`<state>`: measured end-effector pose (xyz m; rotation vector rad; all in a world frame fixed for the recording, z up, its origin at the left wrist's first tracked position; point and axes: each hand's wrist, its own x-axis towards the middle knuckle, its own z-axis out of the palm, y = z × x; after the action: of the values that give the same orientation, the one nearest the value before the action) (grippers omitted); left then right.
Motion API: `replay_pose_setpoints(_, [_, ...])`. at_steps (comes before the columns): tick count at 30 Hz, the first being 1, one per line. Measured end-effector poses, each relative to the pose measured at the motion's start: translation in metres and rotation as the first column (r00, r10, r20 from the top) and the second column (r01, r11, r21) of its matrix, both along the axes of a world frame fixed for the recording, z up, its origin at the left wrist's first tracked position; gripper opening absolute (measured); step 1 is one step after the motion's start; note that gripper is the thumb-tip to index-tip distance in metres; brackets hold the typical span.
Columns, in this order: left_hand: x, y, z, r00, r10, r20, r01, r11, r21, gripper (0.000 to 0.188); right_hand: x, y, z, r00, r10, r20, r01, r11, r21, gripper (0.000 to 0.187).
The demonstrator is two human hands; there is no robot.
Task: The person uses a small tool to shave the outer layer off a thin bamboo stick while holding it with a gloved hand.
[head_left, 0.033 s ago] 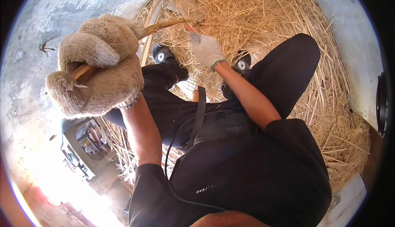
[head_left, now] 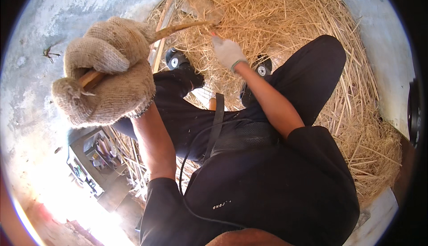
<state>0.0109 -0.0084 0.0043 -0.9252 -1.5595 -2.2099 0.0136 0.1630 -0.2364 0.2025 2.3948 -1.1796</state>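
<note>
My left hand [head_left: 109,70], in a thick knitted beige glove, is closed around a slim tan strip [head_left: 178,28] that looks like bamboo. The strip's far end reaches over the shavings, and a short piece shows inside the curled fingers. My right hand [head_left: 228,53], in a pale glove with a green cuff edge, is closed just below that far end. A small orange-red bit shows at its fingertips; the rest of what it grips is hidden. Behind both lies a heap of straw-coloured shavings [head_left: 281,12].
My bent legs in dark trousers [head_left: 312,76] and black shoes [head_left: 178,62] sit among the shavings. A dark flat band [head_left: 216,128] lies across my lap beside a wooden piece [head_left: 212,104]. At lower left stands a box [head_left: 96,157] with small items. Pale walls [head_left: 40,18] flank the heap.
My right hand has shifted slightly right and toward me, along with the orange-red bit. My left hand and the strip have barely moved.
</note>
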Motion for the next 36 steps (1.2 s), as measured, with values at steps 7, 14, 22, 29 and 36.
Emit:
replay_pose_setpoints(7, [-0.003, -0.001, -0.011, 0.984, 0.164, 0.066, -0.169, 0.983, 0.075, 0.064, 0.000, -0.027, -0.001, 0.957, -0.229, -0.176, 0.202, 0.966, -0.159, 0.075])
replay_pose_setpoints(14, [-0.003, -0.021, -0.014, 0.998, -0.066, 0.017, 0.066, 0.998, -0.001, 0.073, 0.025, -0.033, 0.061, 0.899, -0.341, -0.276, 0.023, 0.664, -0.747, 0.052])
replay_pose_setpoints(22, [0.001, -0.014, -0.024, 0.995, 0.081, 0.064, -0.086, 0.993, 0.078, 0.069, 0.023, -0.021, 0.056, 0.956, -0.181, -0.232, 0.060, 0.892, -0.448, 0.059])
replay_pose_setpoints(29, [0.001, -0.011, -0.027, 0.993, 0.106, 0.055, -0.110, 0.992, 0.065, 0.065, 0.030, -0.026, 0.097, 0.953, -0.250, -0.173, 0.109, 0.812, -0.574, 0.067])
replay_pose_setpoints(36, [0.013, -0.009, -0.022, 0.987, 0.139, 0.083, -0.144, 0.988, 0.055, 0.063, 0.031, -0.014, 0.101, 0.964, -0.188, -0.186, 0.099, 0.909, -0.406, 0.060])
